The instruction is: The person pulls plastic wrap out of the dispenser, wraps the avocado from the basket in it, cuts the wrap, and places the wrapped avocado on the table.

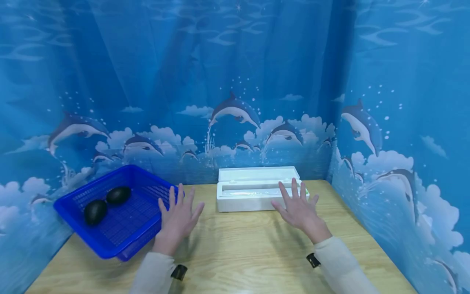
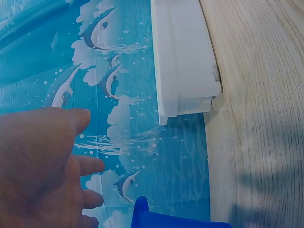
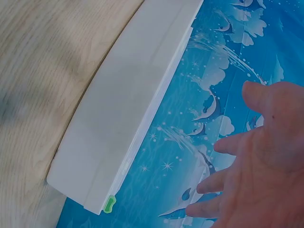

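Observation:
In the head view my left hand (image 1: 178,218) hovers over the table with fingers spread, just right of a blue plastic basket (image 1: 143,241). Two dark oval objects, a front one (image 1: 96,212) and a back one (image 1: 118,195), lie in the basket; they look like avocados. My right hand (image 1: 299,208), also spread and holding nothing, is by the right end of a long white box (image 1: 246,203). The lid (image 1: 258,174) of that box stands raised at the back. A small green tab (image 3: 109,204) shows at the box's end in the right wrist view.
The wooden table (image 1: 235,253) runs back to a blue curtain (image 1: 176,81) printed with dolphins, which also hangs along the right side. A dark band (image 1: 179,272) is on the left wrist, and another band (image 1: 313,260) is on the right.

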`<state>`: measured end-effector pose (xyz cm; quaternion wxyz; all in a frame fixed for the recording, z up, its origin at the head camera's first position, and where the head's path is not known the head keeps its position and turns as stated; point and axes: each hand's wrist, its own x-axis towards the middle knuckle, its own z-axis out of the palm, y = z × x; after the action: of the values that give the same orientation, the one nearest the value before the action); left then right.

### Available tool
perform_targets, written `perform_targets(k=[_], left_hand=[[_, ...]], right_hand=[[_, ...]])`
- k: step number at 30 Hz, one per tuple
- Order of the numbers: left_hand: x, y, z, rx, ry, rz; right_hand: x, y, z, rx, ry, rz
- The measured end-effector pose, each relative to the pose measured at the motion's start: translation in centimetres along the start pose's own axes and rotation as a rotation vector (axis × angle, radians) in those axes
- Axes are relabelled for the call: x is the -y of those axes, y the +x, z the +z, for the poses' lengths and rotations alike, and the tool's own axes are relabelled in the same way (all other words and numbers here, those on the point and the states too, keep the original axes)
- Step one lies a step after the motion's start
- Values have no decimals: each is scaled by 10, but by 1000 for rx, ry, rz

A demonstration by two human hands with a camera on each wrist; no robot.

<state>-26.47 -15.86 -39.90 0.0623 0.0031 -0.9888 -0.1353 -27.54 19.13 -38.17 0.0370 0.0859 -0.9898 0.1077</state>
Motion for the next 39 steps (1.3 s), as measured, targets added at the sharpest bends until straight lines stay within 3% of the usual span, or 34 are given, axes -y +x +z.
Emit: perform_targets(k=[6, 10, 18, 27, 39], left_hand=[[-4, 4, -1, 9, -5, 11], [-12, 18, -3, 41, -51, 51], [-38, 61, -1, -1, -84, 288], [-54, 102, 18, 81, -71, 407], [-60, 122, 33, 30, 33, 501]], right_hand=[[-6, 8, -3, -15, 6, 8], [-17, 20, -9, -60, 4, -47], [-37, 44, -15, -72, -4, -147], [-38, 60, -15, 6, 29, -106], [-40, 60, -14, 3, 47, -104]])
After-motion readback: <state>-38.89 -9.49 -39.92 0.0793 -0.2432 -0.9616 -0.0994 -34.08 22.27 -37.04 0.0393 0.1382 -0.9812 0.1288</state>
